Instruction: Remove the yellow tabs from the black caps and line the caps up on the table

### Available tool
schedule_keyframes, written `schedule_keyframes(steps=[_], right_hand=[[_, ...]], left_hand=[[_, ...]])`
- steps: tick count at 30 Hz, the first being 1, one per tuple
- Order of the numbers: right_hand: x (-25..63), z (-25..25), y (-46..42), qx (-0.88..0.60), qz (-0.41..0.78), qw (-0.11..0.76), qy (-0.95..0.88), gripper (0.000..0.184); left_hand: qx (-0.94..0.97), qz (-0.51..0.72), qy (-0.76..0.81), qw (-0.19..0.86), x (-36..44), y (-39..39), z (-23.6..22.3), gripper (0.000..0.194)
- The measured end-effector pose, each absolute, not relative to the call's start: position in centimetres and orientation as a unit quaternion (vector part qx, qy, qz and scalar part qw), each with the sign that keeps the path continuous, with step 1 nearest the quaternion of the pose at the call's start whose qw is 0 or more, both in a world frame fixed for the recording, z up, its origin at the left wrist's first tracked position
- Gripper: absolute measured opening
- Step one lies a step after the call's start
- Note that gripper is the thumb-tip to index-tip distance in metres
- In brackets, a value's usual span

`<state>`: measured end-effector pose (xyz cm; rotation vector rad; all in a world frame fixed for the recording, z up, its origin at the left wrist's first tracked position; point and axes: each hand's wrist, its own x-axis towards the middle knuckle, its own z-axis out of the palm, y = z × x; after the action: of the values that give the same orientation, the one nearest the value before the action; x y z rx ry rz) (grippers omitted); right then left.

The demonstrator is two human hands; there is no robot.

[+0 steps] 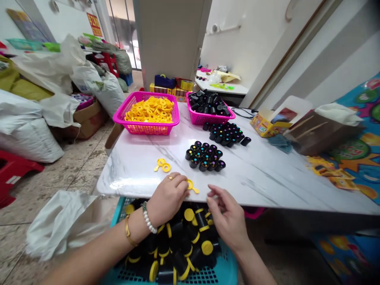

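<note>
My left hand [170,194], with a bead bracelet and a ring, is closed at the table's front edge. Its fingertips pinch a yellow plastic ring with a tab [195,190]. To the right, my right hand [227,211] hovers over the edge, its fingers loosely bent and apart, with nothing visible in them. Two more yellow tabbed rings [166,168] lie on the marbled white table [142,151]. Beyond my hands stands a cluster of black cylindrical cups [205,156] with coloured dots inside. Below, a teal basket [227,265] holds many black cylinders with yellow ends [178,237].
A pink basket [117,114] heaped with yellow rings stands at the back left. Beside it, another pink basket [204,118] holds black cups, with more black cups [228,134] in front. An opened yellow box [267,124] and a brown carton [323,134] stand at right.
</note>
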<state>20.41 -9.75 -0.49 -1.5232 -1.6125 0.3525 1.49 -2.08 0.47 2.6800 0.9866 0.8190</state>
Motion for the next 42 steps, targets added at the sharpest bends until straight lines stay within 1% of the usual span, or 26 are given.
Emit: schedule_keyframes(steps=[2, 4, 6, 8, 11, 13, 17, 19, 22, 26, 28, 30, 32, 34, 36, 39, 42], right_hand=[[19.7, -0.1, -8.3, -0.613, 0.101, 0.392, -0.678, 0.04], [19.0, 0.2, -7.1, -0.609, 0.04, 0.342, -0.715, 0.047], [18.5, 0.3, -6.4, -0.601, -0.007, 0.286, -0.746, 0.047], [18.4, 0.1, -6.0, -0.589, -0.031, 0.245, -0.77, 0.041], [18.9, -0.4, -6.1, -0.563, -0.043, 0.233, -0.792, 0.031], [19.3, -0.6, -6.5, -0.54, -0.037, 0.236, -0.807, 0.03], [20.0, -0.8, -7.2, -0.495, -0.013, 0.231, -0.837, 0.033], [20.0, -1.0, -7.5, -0.487, -0.004, 0.252, -0.836, 0.031], [20.2, -1.4, -7.8, -0.481, 0.047, 0.323, -0.814, 0.026], [20.8, -1.1, -8.0, -0.503, 0.166, 0.438, -0.727, 0.015], [21.3, -0.5, -7.8, -0.529, 0.242, 0.467, -0.665, 0.012], [21.6, 0.1, -7.5, -0.557, 0.33, 0.472, -0.598, 0.016], [21.5, 0.7, -6.9, -0.572, 0.409, 0.461, -0.541, 0.025], [20.9, 1.3, -6.1, -0.568, 0.458, 0.451, -0.514, 0.029], [20.0, 1.8, -5.2, -0.554, 0.473, 0.446, -0.52, 0.027], [18.7, 2.3, -3.9, -0.554, 0.434, 0.446, -0.553, 0.025], [18.1, 2.5, -2.7, -0.56, 0.45, 0.427, -0.549, 0.029]], left_hand=[[0.893, 0.281, 0.333, 0.114, 2.2, -2.2, 0.5, 0.014], [0.88, 0.291, 0.347, 0.143, 2.7, -1.9, 0.5, 0.014], [0.857, 0.308, 0.375, 0.174, 2.8, -1.2, 0.4, 0.017], [0.824, 0.331, 0.414, 0.201, 2.9, -0.3, 0.5, 0.022], [0.781, 0.365, 0.46, 0.213, 3.4, 1.0, 0.9, 0.018], [0.777, 0.372, 0.467, 0.199, 4.2, 1.8, 1.2, 0.016], [0.785, 0.342, 0.492, 0.153, 6.1, 2.8, 1.6, 0.037], [0.779, 0.324, 0.52, 0.133, 6.9, 3.3, 1.8, 0.04], [0.775, 0.305, 0.539, 0.121, 7.5, 3.8, 2.0, 0.034], [0.794, 0.313, 0.503, 0.134, 6.5, 2.9, 2.1, 0.024], [0.808, 0.321, 0.475, 0.137, 5.2, 1.6, 1.9, 0.022], [0.816, 0.324, 0.457, 0.144, 3.8, 0.2, 1.5, 0.022], [0.813, 0.33, 0.452, 0.163, 2.7, -0.9, 0.9, 0.027], [0.802, 0.343, 0.454, 0.182, 2.3, -1.4, 0.3, 0.032], [0.798, 0.346, 0.453, 0.193, 2.3, -1.5, 0.0, 0.031], [0.807, 0.33, 0.448, 0.199, 2.6, -1.2, 0.0, 0.02], [0.811, 0.32, 0.442, 0.209, 2.3, -1.2, 0.2, 0.017]])
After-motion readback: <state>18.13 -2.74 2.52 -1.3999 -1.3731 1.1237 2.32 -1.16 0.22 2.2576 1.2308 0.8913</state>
